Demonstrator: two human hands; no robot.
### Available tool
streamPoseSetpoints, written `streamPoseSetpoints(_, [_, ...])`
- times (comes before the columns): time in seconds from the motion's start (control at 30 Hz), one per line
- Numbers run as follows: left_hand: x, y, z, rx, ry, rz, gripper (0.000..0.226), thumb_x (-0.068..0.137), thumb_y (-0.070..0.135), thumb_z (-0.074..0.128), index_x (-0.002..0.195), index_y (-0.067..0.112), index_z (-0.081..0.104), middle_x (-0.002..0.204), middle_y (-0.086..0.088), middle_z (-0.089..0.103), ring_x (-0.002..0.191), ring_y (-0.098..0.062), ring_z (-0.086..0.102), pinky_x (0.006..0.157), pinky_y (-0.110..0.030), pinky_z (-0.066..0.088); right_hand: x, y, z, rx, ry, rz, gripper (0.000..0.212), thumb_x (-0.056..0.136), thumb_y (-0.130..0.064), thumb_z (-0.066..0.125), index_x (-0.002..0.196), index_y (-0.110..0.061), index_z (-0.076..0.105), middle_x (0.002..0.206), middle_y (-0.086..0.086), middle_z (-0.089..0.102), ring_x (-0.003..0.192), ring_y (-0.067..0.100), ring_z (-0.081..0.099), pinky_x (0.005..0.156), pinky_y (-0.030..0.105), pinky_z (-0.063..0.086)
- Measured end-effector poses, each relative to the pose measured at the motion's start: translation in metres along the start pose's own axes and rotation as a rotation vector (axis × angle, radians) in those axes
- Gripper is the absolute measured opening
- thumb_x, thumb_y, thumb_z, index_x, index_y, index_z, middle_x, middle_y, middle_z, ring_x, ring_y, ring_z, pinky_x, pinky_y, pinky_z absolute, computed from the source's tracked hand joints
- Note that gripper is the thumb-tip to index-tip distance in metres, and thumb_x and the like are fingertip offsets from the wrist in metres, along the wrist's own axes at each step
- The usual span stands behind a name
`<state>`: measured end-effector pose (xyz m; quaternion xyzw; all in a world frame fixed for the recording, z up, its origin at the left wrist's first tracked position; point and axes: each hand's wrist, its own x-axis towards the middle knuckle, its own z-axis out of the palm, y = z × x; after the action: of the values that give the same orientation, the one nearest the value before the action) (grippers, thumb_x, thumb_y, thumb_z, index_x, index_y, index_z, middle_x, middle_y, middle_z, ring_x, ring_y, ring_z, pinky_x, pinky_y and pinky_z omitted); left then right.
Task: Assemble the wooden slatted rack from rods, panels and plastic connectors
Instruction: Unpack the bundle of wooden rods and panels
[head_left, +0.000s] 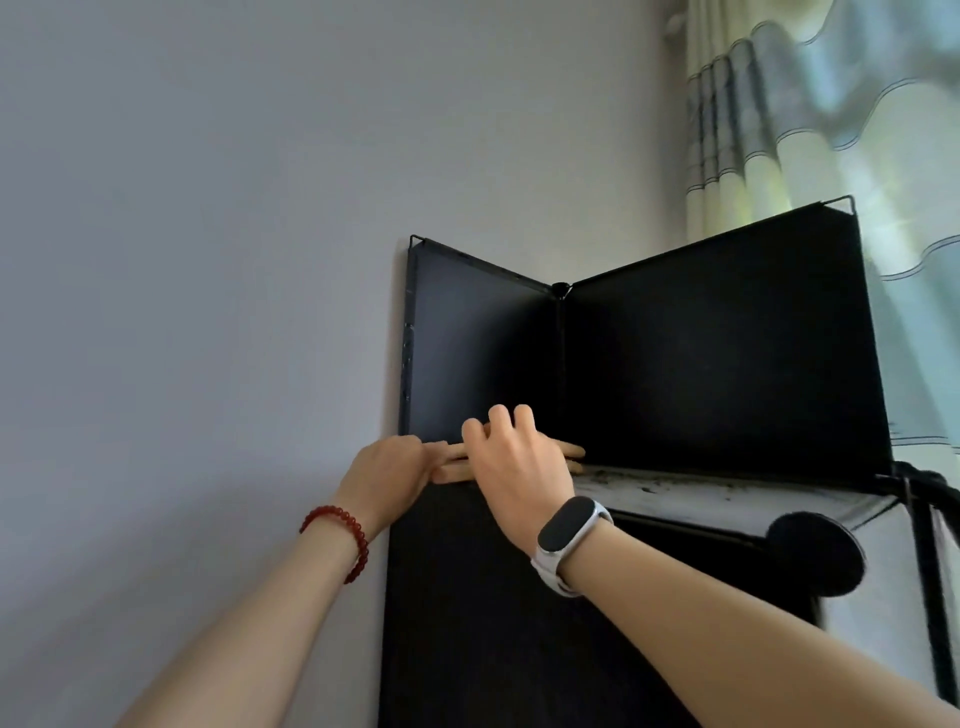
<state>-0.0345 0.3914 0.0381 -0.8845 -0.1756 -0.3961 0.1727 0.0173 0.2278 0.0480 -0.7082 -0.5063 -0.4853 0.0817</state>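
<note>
A bundle of light wooden rods (569, 451) lies on the top shelf of a tall black panel cabinet (467, 597). My left hand (387, 475) grips the bundle's left end at the cabinet's front edge. My right hand (517, 462) is laid over the middle of the bundle with its fingers curled round the rods. Only the rods' right tips and a short stretch between my hands show. Two upright black panels (701, 364) meet at a round black connector (560, 289) behind the rods.
A grey wall (208, 208) fills the left. A pale curtain (831, 104) hangs at the right behind the cabinet. The dusty white shelf top (701, 486) runs right of the rods. A round black connector disc (815, 553) sits on the cabinet's lower front.
</note>
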Motion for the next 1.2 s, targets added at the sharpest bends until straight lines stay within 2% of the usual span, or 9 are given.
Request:
streamPoseSetpoints(0.07, [-0.005, 0.011, -0.01, -0.123, -0.072, -0.044, 0.034, 0.099, 0.021, 0.037, 0.129, 0.025, 0.054, 0.097, -0.001, 0.065, 0.076, -0.01, 0.055, 0.069, -0.016, 0.042, -0.005, 0.005, -0.012, 0.015, 0.033, 0.028, 0.033, 0.087, -0.006, 0.053, 0.117, -0.009, 0.04, 0.114, 0.013, 0.045, 0.102, 0.028, 0.042, 0.067, 0.028, 0.035])
streamPoseSetpoints(0.17, [-0.004, 0.036, -0.023, -0.342, -0.299, -0.208, 0.037, 0.101, 0.028, 0.032, 0.134, 0.029, 0.048, 0.116, -0.007, 0.064, 0.09, -0.014, 0.056, 0.085, -0.03, 0.048, -0.018, 0.011, -0.025, 0.031, -0.01, 0.063, 0.04, 0.084, -0.004, 0.057, 0.12, -0.009, 0.039, 0.116, 0.012, 0.043, 0.104, 0.027, 0.041, 0.068, 0.027, 0.035])
streamPoseSetpoints(0.3, [0.015, 0.057, -0.034, -0.211, -0.491, -0.246, 0.049, 0.097, 0.049, 0.023, 0.129, 0.026, 0.053, 0.124, -0.002, 0.06, 0.106, -0.019, 0.057, 0.094, -0.034, 0.043, -0.031, 0.021, -0.038, 0.036, -0.039, 0.069, 0.039, 0.087, -0.007, 0.056, 0.122, -0.008, 0.04, 0.119, 0.013, 0.044, 0.108, 0.028, 0.041, 0.075, 0.029, 0.04])
streamPoseSetpoints(0.4, [0.026, 0.067, -0.037, -0.129, -0.566, -0.239, 0.047, 0.097, 0.041, 0.03, 0.124, 0.011, 0.052, 0.126, -0.01, 0.057, 0.113, -0.025, 0.054, 0.101, -0.04, 0.04, -0.036, 0.025, -0.048, 0.025, -0.059, 0.058, 0.037, 0.087, -0.006, 0.055, 0.121, -0.007, 0.041, 0.117, 0.013, 0.045, 0.105, 0.027, 0.041, 0.075, 0.029, 0.038])
streamPoseSetpoints(0.63, [0.037, 0.09, -0.029, -0.249, -0.534, -0.328, 0.063, 0.087, 0.062, 0.039, 0.111, 0.008, 0.06, 0.107, -0.011, 0.064, 0.098, -0.025, 0.061, 0.08, -0.032, 0.046, -0.036, 0.045, -0.074, 0.011, 0.012, 0.073, 0.027, 0.089, -0.003, 0.05, 0.115, -0.009, 0.043, 0.111, 0.011, 0.046, 0.093, 0.023, 0.036, 0.069, 0.027, 0.036])
streamPoseSetpoints(0.87, [0.035, 0.089, -0.034, -0.141, -0.468, -0.203, 0.04, 0.094, 0.042, 0.043, 0.129, 0.026, 0.055, 0.113, -0.002, 0.064, 0.096, -0.02, 0.06, 0.087, -0.034, 0.05, -0.045, 0.069, -0.082, -0.064, 0.074, 0.061, 0.029, 0.084, 0.0, 0.049, 0.109, -0.012, 0.042, 0.105, 0.007, 0.044, 0.083, 0.021, 0.027, 0.057, 0.028, 0.028])
streamPoseSetpoints(1.03, [0.014, 0.1, -0.04, -0.251, -0.111, -0.164, 0.051, 0.097, 0.023, 0.038, 0.145, 0.039, 0.026, 0.117, 0.016, 0.058, 0.081, -0.021, 0.064, 0.073, -0.036, 0.055, -0.042, 0.086, -0.096, -0.012, 0.179, 0.077, 0.037, 0.086, -0.001, 0.048, 0.121, -0.011, 0.039, 0.113, 0.008, 0.044, 0.094, 0.024, 0.038, 0.065, 0.027, 0.035])
streamPoseSetpoints(1.13, [0.008, 0.108, -0.059, -0.331, 0.075, -0.317, 0.04, 0.098, 0.028, 0.039, 0.139, 0.029, 0.043, 0.118, -0.002, 0.058, 0.09, -0.023, 0.062, 0.079, -0.04, 0.054, -0.052, 0.106, -0.109, 0.038, 0.23, 0.12, 0.038, 0.084, 0.002, 0.046, 0.119, -0.01, 0.042, 0.114, 0.008, 0.045, 0.096, 0.026, 0.039, 0.068, 0.039, 0.05])
streamPoseSetpoints(1.2, [0.005, 0.12, -0.074, -0.407, 0.118, -0.267, 0.044, 0.098, 0.025, 0.039, 0.142, 0.03, 0.037, 0.112, -0.001, 0.061, 0.085, -0.021, 0.064, 0.072, -0.039, 0.055, -0.063, 0.121, -0.117, 0.096, 0.297, 0.142, 0.036, 0.08, 0.008, 0.042, 0.113, -0.006, 0.047, 0.111, 0.01, 0.047, 0.095, 0.028, 0.04, 0.066, 0.042, 0.05])
